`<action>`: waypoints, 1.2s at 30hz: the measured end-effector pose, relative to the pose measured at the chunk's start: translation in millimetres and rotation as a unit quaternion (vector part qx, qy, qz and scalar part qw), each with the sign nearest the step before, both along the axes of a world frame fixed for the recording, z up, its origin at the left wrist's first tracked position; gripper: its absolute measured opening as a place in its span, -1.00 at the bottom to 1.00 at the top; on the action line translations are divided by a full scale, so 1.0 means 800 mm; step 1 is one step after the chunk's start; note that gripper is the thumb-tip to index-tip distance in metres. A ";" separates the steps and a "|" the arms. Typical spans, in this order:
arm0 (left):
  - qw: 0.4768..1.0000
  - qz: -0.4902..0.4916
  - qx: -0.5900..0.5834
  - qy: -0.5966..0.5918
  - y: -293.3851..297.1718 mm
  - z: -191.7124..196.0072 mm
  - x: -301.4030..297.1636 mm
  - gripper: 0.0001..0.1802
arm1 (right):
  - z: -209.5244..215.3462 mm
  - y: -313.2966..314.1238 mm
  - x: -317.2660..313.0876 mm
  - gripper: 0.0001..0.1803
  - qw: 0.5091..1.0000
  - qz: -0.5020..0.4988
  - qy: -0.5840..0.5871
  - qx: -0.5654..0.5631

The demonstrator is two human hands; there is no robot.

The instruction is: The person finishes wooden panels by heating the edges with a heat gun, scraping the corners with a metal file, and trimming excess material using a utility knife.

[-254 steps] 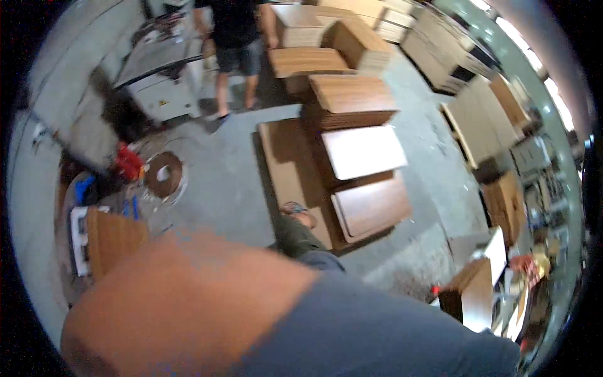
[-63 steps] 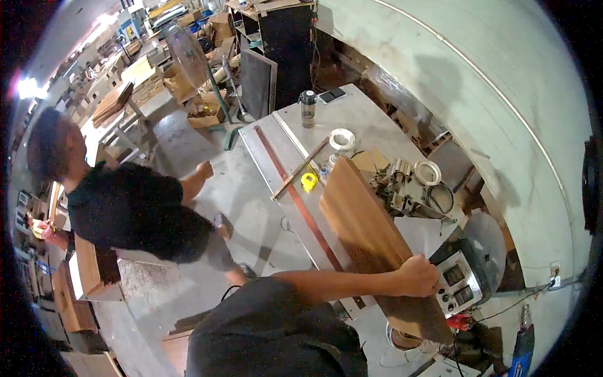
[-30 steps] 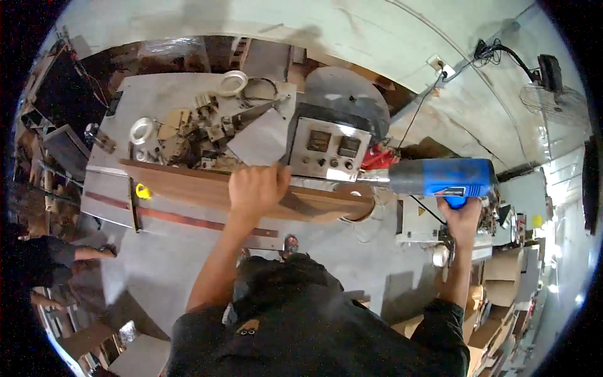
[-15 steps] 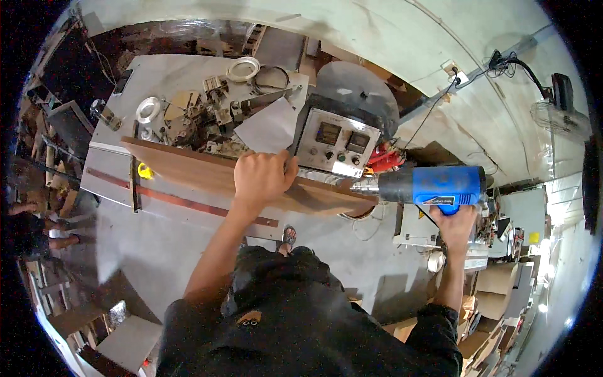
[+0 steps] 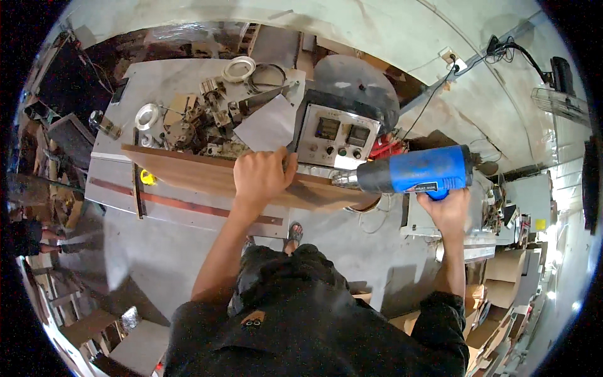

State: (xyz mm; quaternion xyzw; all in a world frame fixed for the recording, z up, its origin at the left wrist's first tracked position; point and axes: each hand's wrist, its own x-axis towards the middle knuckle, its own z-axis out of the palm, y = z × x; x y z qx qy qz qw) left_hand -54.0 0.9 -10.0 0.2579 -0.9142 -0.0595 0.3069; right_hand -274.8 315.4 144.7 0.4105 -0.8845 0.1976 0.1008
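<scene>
My left hand [image 5: 262, 177] is closed over the top edge of a long brown wooden board [image 5: 195, 173], which stands on edge across the front of a machine table [image 5: 113, 169]. In my right hand [image 5: 447, 207] is a blue and black heat gun [image 5: 421, 171], gripped by its handle. Its metal nozzle points left at the board's upper edge near the right end. Whether the nozzle touches the board I cannot tell. Behind the board stands a control box [image 5: 337, 138] with dials and knobs. A white sheet [image 5: 269, 122] lies beside it.
Metal machine parts [image 5: 207, 113] and white tape rolls [image 5: 148, 116] occupy the tabletop. A yellow tape measure [image 5: 147, 177] lies near a red strip [image 5: 182, 201]. Cables hang from a wall socket [image 5: 451, 58]. Cardboard [image 5: 505, 270] is stacked at right. Another person's legs [image 5: 50, 240] show at far left.
The heat gun in my right hand has moved left along the board's edge, its nozzle now farther from the right end. My left hand keeps its hold on the board.
</scene>
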 end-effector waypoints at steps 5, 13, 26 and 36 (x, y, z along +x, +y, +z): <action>1.000 0.000 -0.002 0.024 0.000 -0.002 -0.002 -0.60 | -0.002 -0.007 0.001 -0.62 0.998 0.051 -0.022 -0.029; 1.000 0.001 0.012 0.014 0.001 -0.002 -0.002 -0.61 | 0.001 0.029 -0.012 -0.58 0.999 0.027 -0.043 -0.018; 1.000 0.010 0.010 -0.025 0.000 -0.002 -0.009 -0.63 | 0.001 0.089 -0.028 -0.47 0.992 -0.008 0.088 0.084; 0.997 0.017 0.038 -0.070 0.002 0.001 -0.010 -0.58 | -0.012 0.018 -0.008 -0.34 0.999 0.031 0.036 0.016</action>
